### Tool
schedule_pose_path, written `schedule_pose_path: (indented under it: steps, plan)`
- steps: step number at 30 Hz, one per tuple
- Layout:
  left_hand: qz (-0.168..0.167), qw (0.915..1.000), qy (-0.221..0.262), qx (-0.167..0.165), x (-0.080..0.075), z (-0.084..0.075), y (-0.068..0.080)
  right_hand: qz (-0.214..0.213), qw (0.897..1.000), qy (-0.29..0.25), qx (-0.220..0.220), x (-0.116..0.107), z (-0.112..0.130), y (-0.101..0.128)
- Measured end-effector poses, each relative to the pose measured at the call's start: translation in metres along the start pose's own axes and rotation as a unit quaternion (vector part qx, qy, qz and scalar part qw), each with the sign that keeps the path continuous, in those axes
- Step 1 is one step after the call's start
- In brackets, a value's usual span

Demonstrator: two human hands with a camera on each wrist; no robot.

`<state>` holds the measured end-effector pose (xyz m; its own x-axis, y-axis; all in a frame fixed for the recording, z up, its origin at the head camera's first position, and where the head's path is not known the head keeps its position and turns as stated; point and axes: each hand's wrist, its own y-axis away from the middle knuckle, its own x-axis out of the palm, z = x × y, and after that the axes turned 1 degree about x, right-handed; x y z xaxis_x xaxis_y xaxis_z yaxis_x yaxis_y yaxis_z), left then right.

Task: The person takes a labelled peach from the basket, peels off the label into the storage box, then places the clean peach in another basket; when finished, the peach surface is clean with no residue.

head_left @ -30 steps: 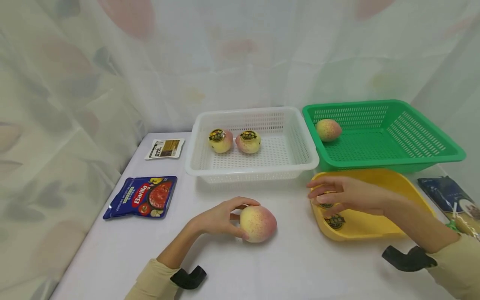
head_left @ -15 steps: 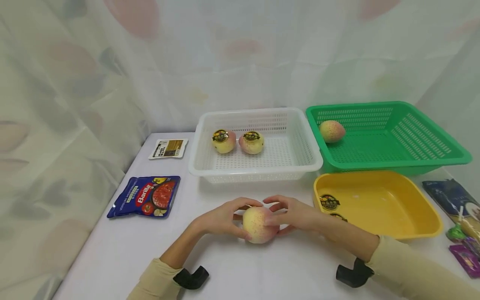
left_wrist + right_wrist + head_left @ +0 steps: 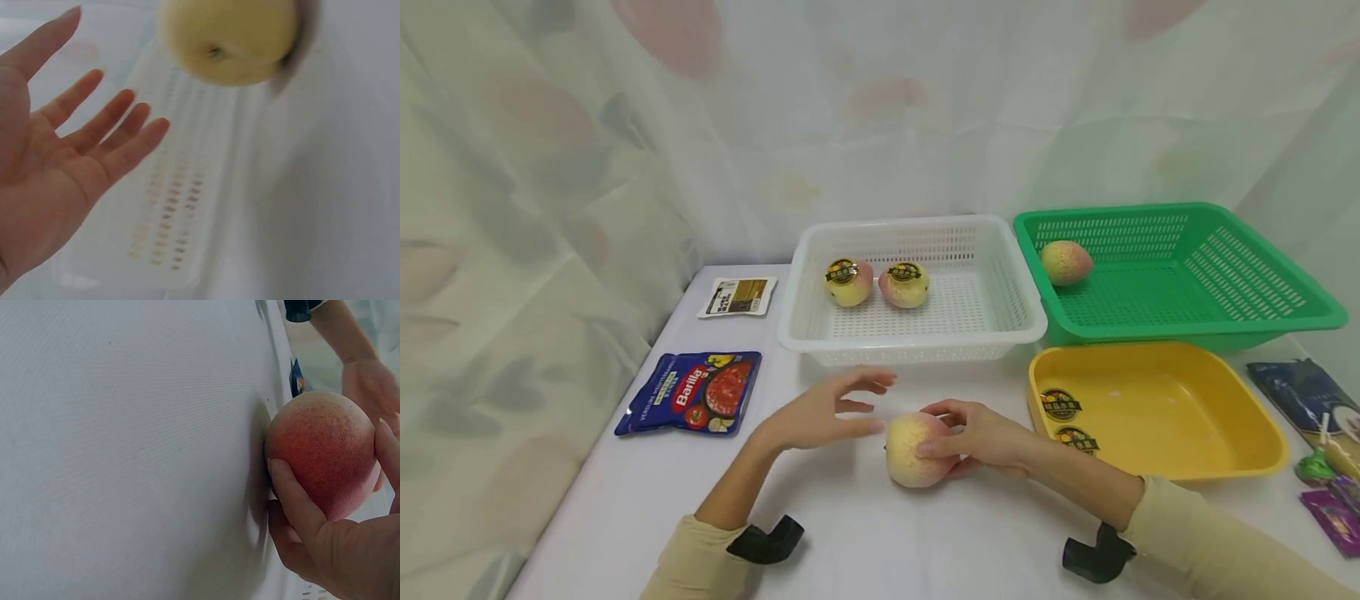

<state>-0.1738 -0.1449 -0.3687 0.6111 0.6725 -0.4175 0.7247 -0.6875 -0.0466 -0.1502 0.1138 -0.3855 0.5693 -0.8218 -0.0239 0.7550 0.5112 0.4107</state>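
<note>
A yellow and pink peach (image 3: 906,457) is at the middle of the white table, in front of the white basket. From its right side my right hand (image 3: 992,437) grips it, thumb and fingers curled round the pink end. The right wrist view shows the red side of the peach (image 3: 322,447) between the fingers and the thumb. My left hand (image 3: 823,412) hovers just left of the peach, apart from it. In the left wrist view the left hand (image 3: 75,147) is spread with nothing in it, and the peach's stem end (image 3: 228,44) appears above it.
The white basket (image 3: 917,343) holds two stickered peaches; the green basket (image 3: 1195,325) beside it holds one. A yellow tray (image 3: 1157,417) with stickers stands at right. Blue pouch (image 3: 692,393) and small packet (image 3: 737,297) lie left; another pouch (image 3: 1307,400) and candies (image 3: 1330,508) lie right.
My right hand has come from over the yellow tray to the peach and taken hold of it. The left hand has let go and drawn back to the left.
</note>
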Motion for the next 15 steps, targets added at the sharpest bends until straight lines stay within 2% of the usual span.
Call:
schedule_pose_path:
  steps: [2, 4, 6, 9, 12, 15]
  plan:
    - [-0.053, 0.998, 0.026, 0.023, -0.011, -0.006, 0.005, -0.002, 1.0, 0.003, 0.0, 0.0, 0.0, 0.0]
    - [-0.108, 0.9919, 0.046, 0.049, -0.021, -0.01, 0.009, -0.005, 1.0, 0.007, 0.0, 0.0, -0.001, 0.0]
    - [-0.165, 0.9818, 0.054, 0.076, -0.031, -0.012, 0.014, -0.007, 1.0, 0.01, -0.003, 0.0, -0.002, 0.0]
    - [-0.248, 0.9629, 0.046, 0.095, -0.045, -0.012, 0.02, -0.009, 1.0, 0.013, -0.006, 0.0, -0.003, 0.0]
    - [-0.325, 0.9413, 0.031, 0.084, -0.057, -0.007, 0.025, -0.011, 1.0, 0.015, -0.008, 0.0, -0.004, 0.0]
    - [-0.381, 0.9238, 0.016, 0.032, -0.065, 0.002, 0.027, -0.013, 1.0, 0.017, -0.009, 0.001, -0.004, -0.001]
